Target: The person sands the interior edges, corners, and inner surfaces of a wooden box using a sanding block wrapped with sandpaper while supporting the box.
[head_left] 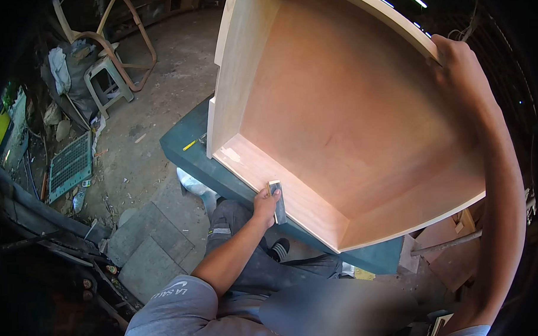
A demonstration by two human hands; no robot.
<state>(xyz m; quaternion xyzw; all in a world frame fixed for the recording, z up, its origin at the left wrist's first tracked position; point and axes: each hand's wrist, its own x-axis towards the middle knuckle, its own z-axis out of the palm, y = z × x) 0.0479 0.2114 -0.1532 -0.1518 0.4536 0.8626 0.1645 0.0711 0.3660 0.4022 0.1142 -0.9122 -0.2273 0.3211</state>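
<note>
Black corners (curved distortion) frame the softly lit box (343, 88).

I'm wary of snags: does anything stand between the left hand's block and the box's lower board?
Nothing visible: the left hand holds the block at the edge of the board; the yellow item lies outside the box.

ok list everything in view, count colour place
box: one, pale and brown, on table
block: one, greyish, in left hand
table: one, dark green, under box
tool: one, partly yellow, on table
stool: one, grey, upper left
frame: one, brown, beside stool
grate: one, green, left floor
sack: one, dark, beside stool
wood pieces: several, brown, lower right
shoe: one, black and white, below table
shirt, trousers: one each, grey, toward bottom
left hand: one, bare, gripping block
right hand: one, bare, on box's upper rim
</note>
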